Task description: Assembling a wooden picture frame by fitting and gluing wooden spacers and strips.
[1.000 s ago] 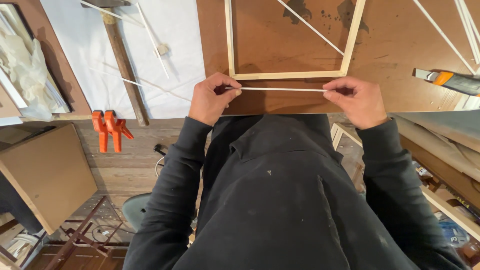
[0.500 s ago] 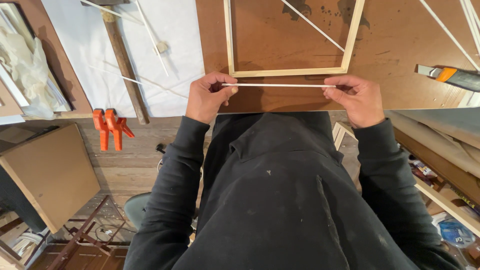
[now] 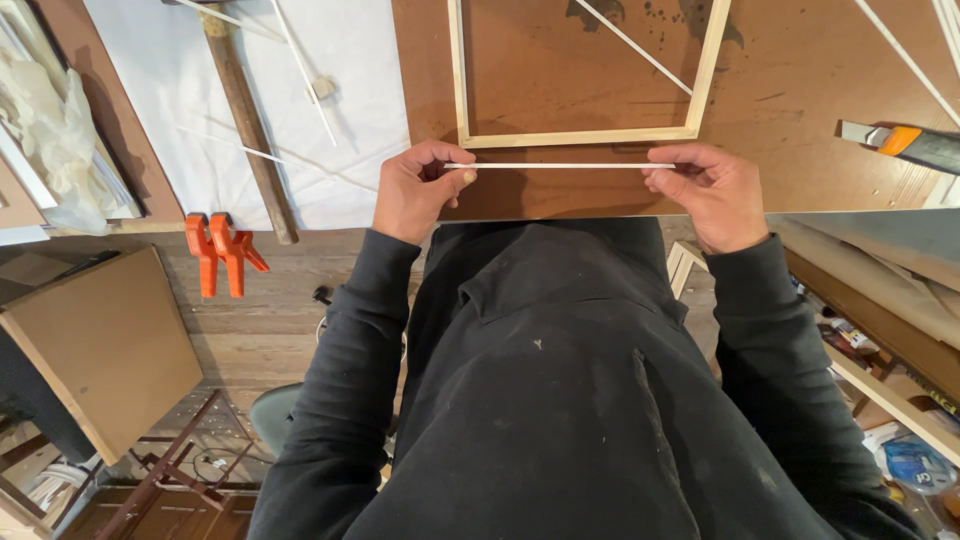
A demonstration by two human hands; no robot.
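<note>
Both hands [image 3: 415, 190] [image 3: 712, 192] pinching thin strip [image 3: 560, 166], brown board [image 3: 800, 120], wood floor [image 3: 260, 340]

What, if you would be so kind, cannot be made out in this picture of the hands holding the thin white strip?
Head view, the only one:
- The ends of the thin white strip are hidden inside the left hand and right hand.
- The wooden frame is cut off by the top edge.
- The utility knife runs off the right edge.
- The front edge of the brown board is partly hidden behind the hands.
- The small things on the shelf at lower right are too small to tell.
</note>
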